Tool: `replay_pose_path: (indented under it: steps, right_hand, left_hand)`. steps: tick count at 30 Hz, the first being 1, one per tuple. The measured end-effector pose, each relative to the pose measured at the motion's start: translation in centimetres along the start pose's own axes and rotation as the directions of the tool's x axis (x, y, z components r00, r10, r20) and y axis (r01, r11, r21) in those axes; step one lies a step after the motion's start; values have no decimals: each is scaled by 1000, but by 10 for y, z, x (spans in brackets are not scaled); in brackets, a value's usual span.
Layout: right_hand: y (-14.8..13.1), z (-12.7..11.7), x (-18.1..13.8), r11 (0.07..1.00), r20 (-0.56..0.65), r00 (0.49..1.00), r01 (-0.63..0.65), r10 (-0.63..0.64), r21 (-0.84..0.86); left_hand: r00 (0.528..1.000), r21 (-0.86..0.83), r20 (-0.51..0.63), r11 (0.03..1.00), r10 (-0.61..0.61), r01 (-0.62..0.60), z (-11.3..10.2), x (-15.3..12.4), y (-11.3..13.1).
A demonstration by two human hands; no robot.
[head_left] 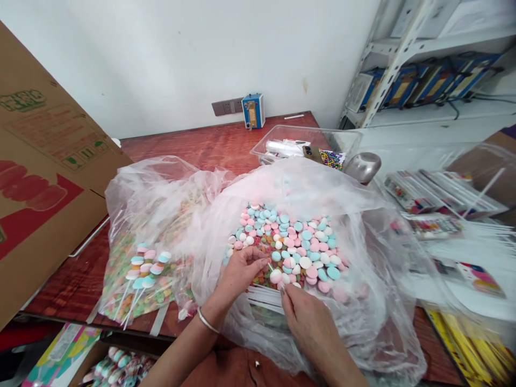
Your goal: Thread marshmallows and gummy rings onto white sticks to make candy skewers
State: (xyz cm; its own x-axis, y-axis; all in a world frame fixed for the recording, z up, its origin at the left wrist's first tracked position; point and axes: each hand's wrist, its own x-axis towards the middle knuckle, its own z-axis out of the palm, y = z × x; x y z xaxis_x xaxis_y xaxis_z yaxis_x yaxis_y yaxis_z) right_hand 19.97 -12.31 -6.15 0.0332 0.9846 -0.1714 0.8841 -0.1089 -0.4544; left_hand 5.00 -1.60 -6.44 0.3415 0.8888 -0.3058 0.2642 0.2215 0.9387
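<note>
At lower centre, the left hand (246,269) pinches a stick (270,266) and the right hand (304,314) seems closed on a candy (277,277). Squeezing hard could dent the candy; a loose pinch could drop the stick.

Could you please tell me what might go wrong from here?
The thin white stick at the left hand's fingertips points toward the right hand, so a slip might poke a finger or crack a candy.

The assembled candy sticks lie loose on the left plastic bag; if it shifts, they could slide.

The spare sticks lie between the hands, so a wrist might scatter them.
</note>
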Motion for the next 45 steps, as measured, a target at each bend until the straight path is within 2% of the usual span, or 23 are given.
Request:
replay_pose_path:
  steps: [3,7,9,11,13,16,18,20,24,26,27,29,31,33,36,39,42,45]
  right_hand:
    - [1,2,0,1000,14,1000,-8,8,0]
    - [0,5,-2,1000,52,999,-13,12,19]
    - [-1,6,-1,999,72,997,-18,16,31]
    - [-1,7,-1,998,71,997,-16,12,64]
    - [1,7,-1,994,47,999,-11,6,109]
    - [4,6,-2,994,7,1000,-28,28,107]
    - [6,5,-2,997,6,999,-49,49,59]
    - [7,4,0,998,14,998,-58,58,16]
    - [4,1,2,998,12,998,-58,58,-13]
    - [3,1,3,998,7,998,-57,57,-30]
    - [3,1,3,998,2,999,-55,55,-40]
    - [3,2,3,998,-9,999,-44,43,-54]
    - [3,3,4,998,-20,999,-29,28,-57]
    - [3,4,5,999,-36,999,-17,15,-49]
    - [4,4,5,999,-50,999,-13,11,-35]
    - [4,2,4,999,-35,999,-20,18,-37]
    - [4,2,3,999,-44,999,-24,22,-30]
    - [3,4,3,1000,-103,995,-3,4,14]
  left_hand:
    - [996,19,-51,998,67,-67,4,-7,-1]
    - [962,244,-131,949,238,-202,13,-26,-7]
    - [936,361,-104,890,336,-279,17,-36,-11]
    - [926,389,-64,863,373,-321,18,-43,-16]
    - [938,337,-62,892,341,-302,12,-44,-20]
    - [939,344,-140,904,315,-252,-3,-38,-23]
    - [913,458,-167,850,371,-262,-12,-30,-23]
    - [891,581,-133,762,434,-285,-16,-21,-20]
    - [880,767,-80,593,468,-246,-6,-1,-13]
    - [878,787,-94,575,470,-224,1,5,-11]
    - [878,764,-107,604,467,-228,3,7,-9]
    - [892,635,-152,733,427,-243,4,8,-7]
    - [939,382,-185,902,290,-203,3,6,-5]
    - [984,112,-132,989,116,-102,1,2,-3]
    - [999,-87,-41,996,-5,1,0,-1,-3]
    - [998,-128,-54,991,19,-26,5,-2,-5]
    - [999,-190,-13,981,36,-38,14,-3,-8]
    - [998,-394,-53,919,-30,7,22,-5,-8]
